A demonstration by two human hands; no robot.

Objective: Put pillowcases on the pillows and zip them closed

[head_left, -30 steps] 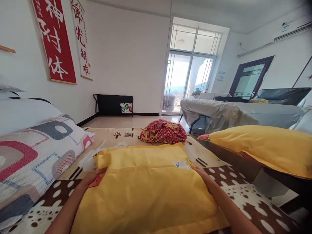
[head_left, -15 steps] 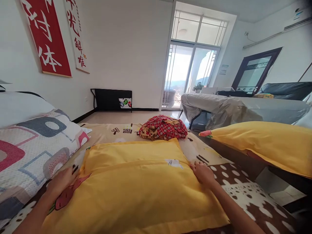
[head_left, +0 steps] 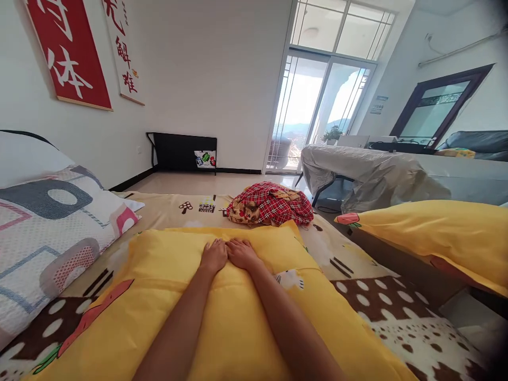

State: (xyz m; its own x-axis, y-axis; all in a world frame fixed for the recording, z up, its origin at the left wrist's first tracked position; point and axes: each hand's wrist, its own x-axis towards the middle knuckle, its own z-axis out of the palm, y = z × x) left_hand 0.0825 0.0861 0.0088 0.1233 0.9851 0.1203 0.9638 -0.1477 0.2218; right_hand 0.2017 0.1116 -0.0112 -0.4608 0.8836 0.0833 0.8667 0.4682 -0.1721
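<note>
A plump yellow pillow (head_left: 238, 317) with carrot prints and a small white cat print lies on the bed before me. My left hand (head_left: 215, 255) rests on its far half near the middle, palm down, fingers laid on the fabric. Right beside it, my right hand (head_left: 241, 253) presses on the same spot, its fingers lying on the cloth and pointing inward. The two hands touch or nearly touch. Under them the pillow dips, and a seam crosses it just on my side of the hands. My palms are hidden.
A red plaid cloth bundle (head_left: 273, 203) sits beyond the pillow on the patterned blanket (head_left: 377, 301). To the left lies a white patterned pillow (head_left: 51, 211). Another yellow pillow (head_left: 432, 225) is at the right. Farther back stands a plastic-covered table (head_left: 381, 174) near the glass door (head_left: 301, 116).
Both hands have moved from the pillow's left and right sides inward to its middle, onto the top. The view has shifted slightly.
</note>
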